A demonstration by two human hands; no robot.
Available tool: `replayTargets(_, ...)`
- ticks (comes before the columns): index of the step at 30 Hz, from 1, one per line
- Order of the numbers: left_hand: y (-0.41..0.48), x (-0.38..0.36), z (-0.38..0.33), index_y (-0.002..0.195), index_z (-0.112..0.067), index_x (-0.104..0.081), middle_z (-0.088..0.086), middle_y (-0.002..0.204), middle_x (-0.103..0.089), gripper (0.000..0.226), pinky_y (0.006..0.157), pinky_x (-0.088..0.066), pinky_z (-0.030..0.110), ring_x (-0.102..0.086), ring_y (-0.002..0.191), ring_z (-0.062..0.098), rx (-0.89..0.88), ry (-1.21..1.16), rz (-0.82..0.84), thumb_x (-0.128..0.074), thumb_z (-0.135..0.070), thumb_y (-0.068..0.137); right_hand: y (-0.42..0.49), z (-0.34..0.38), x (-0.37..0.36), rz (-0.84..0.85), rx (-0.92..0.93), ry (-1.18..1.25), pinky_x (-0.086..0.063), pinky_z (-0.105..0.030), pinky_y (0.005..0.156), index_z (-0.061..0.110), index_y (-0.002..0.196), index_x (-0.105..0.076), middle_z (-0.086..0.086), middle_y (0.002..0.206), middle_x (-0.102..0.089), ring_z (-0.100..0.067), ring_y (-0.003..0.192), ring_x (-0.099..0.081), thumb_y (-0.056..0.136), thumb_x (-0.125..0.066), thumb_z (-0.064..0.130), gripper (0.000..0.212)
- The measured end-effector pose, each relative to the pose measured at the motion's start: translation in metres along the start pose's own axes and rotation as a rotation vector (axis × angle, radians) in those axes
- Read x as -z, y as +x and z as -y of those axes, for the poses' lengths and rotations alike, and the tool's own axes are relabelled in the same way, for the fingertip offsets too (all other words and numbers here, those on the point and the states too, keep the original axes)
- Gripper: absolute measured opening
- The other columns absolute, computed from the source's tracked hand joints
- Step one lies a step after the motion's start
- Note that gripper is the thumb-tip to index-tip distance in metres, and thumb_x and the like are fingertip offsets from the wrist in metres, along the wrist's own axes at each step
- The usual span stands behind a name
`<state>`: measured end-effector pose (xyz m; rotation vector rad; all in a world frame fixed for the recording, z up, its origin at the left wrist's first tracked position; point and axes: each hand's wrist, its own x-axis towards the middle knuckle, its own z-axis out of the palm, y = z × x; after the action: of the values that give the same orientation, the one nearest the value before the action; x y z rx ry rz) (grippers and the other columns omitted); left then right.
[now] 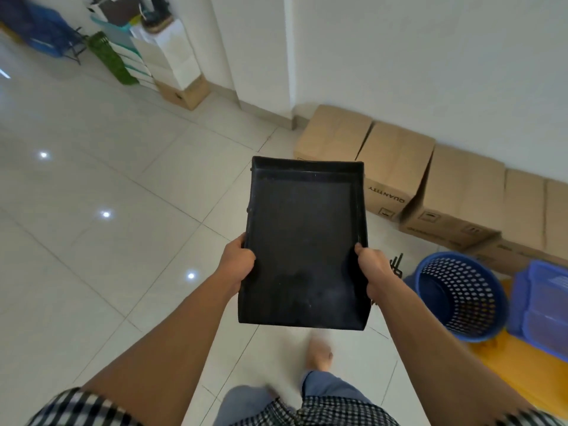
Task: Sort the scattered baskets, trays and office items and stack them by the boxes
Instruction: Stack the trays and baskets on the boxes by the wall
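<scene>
The left hand (pixel 238 259) and the right hand (pixel 373 269) grip opposite side rims of a black tray (pixel 302 241) (held level above the tiled floor). Right of the tray: cardboard boxes (pixel 430 179), a blue perforated basket (pixel 461 295).

Floor (pixel 92 179): large glossy off-white tiles with thin dark grout lines running diagonally. Three small bright light reflections (pixel 106 214) lie on the tiles from 8 to 10 o'clock. Wall (pixel 430 56) from 1 to 3 o'clock: plain white. White projecting pier (pixel 261 56) at 12 o'clock. Pale beige skirting (pixel 261 113) runs along its base.
</scene>
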<state>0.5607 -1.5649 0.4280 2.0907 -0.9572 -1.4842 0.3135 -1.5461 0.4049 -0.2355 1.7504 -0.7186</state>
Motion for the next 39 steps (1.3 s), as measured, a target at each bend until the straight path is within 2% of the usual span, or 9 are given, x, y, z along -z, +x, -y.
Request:
replayTargets(3, 0.025, 0.014, -0.016, 0.141, -0.022, -0.052, 0.001, 0.130, -0.060, 0.039, 0.106, -0.045, 0.054, -0.058, 0.113, 0.028, 0.004, -0.002, -0.007, -0.043, -0.007, 0.106, 0.016, 0.025, -0.022, 0.016, -0.006, -0.022, -0.041, -0.031, 0.056, 0.017, 0.086, -0.055, -0.009, 0.089, -0.066, -0.026, 0.079, -0.063, 0.107, -0.047, 0.031, 0.026)
replayTargets(11, 0.117, 0.045, -0.048, 0.135, -0.022, -0.055, 0.000, 0.123, -0.062, 0.035, 0.103, -0.048, 0.053, -0.059, 0.107, 0.025, 0.006, 0.011, 0.033, -0.043, -0.007, 0.106, 0.062, 0.063, -0.087, -0.009, -0.045, 0.051, -0.046, -0.032, 0.060, 0.011, 0.093, -0.058, -0.010, 0.094, -0.067, -0.026, 0.083, -0.064, 0.106, -0.050, 0.028, 0.022)
replayTargets(16, 0.186, 0.060, -0.066, 0.135, -0.022, -0.056, 0.000, 0.122, -0.062, 0.035, 0.105, -0.046, 0.053, -0.058, 0.108, 0.025, 0.031, 0.060, 0.119, -0.043, -0.008, 0.106, 0.106, 0.071, -0.131, -0.114, -0.067, 0.050, -0.053, -0.043, 0.093, 0.004, 0.125, -0.061, -0.014, 0.116, -0.067, -0.033, 0.103, -0.064, 0.104, -0.052, 0.029, 0.034)
replayTargets(21, 0.249, 0.077, -0.074, 0.135, -0.024, -0.056, -0.002, 0.118, -0.062, 0.035, 0.107, -0.046, 0.052, -0.058, 0.113, 0.026, 0.038, 0.143, 0.150, -0.045, -0.010, 0.105, 0.145, 0.069, -0.178, -0.176, -0.096, 0.035, -0.050, -0.048, 0.103, 0.008, 0.123, -0.065, -0.012, 0.118, -0.067, -0.034, 0.110, -0.063, 0.103, -0.051, 0.032, 0.034)
replayTargets(25, 0.301, 0.086, -0.066, 0.142, -0.020, -0.054, -0.003, 0.121, -0.060, 0.044, 0.109, -0.043, 0.052, -0.055, 0.112, 0.023, 0.076, 0.134, 0.150, -0.044, -0.004, 0.102, 0.180, 0.064, -0.218, -0.194, -0.119, 0.000, -0.050, -0.042, 0.100, 0.017, 0.124, -0.066, -0.007, 0.111, -0.069, -0.031, 0.106, -0.063, 0.102, -0.050, 0.035, 0.033)
replayTargets(27, 0.323, 0.088, -0.058, 0.141, -0.019, -0.054, -0.004, 0.118, -0.060, 0.044, 0.109, -0.043, 0.051, -0.055, 0.111, 0.023, 0.100, 0.130, 0.143, -0.043, -0.004, 0.101, 0.198, 0.061, -0.232, -0.179, -0.143, -0.007, -0.047, -0.035, 0.091, 0.019, 0.127, -0.065, -0.001, 0.100, -0.065, -0.026, 0.096, -0.060, 0.103, -0.048, 0.033, 0.033)
replayTargets(30, 0.353, 0.085, -0.041, 0.140, -0.019, -0.056, -0.004, 0.119, -0.060, 0.043, 0.110, -0.043, 0.051, -0.056, 0.114, 0.024, 0.146, 0.134, 0.111, -0.044, -0.004, 0.101, 0.228, 0.058, -0.246, -0.137, -0.212, -0.055, -0.044, -0.033, 0.085, 0.015, 0.126, -0.063, 0.002, 0.091, -0.060, -0.020, 0.084, -0.058, 0.104, -0.047, 0.030, 0.031)
replayTargets(36, 0.404, 0.064, 0.004, 0.134, -0.022, -0.060, -0.004, 0.116, -0.061, 0.040, 0.110, -0.042, 0.051, -0.055, 0.107, 0.023, 0.251, 0.117, 0.067, -0.045, -0.004, 0.101, 0.291, 0.043, -0.261, -0.124, -0.266, -0.177, -0.052, -0.038, 0.087, 0.010, 0.117, -0.064, -0.010, 0.108, -0.064, -0.030, 0.099, -0.062, 0.099, -0.049, 0.019, 0.025)
replayTargets(39, 0.429, 0.041, 0.031, 0.125, -0.026, -0.061, -0.008, 0.107, -0.062, 0.034, 0.108, -0.045, 0.049, -0.057, 0.100, 0.019, 0.291, 0.076, 0.076, -0.047, -0.007, 0.102, 0.326, 0.029, -0.261, -0.173, -0.250, -0.292, -0.050, -0.038, 0.080, 0.010, 0.107, -0.062, -0.009, 0.100, -0.061, -0.029, 0.090, -0.060, 0.096, -0.051, 0.016, 0.017)
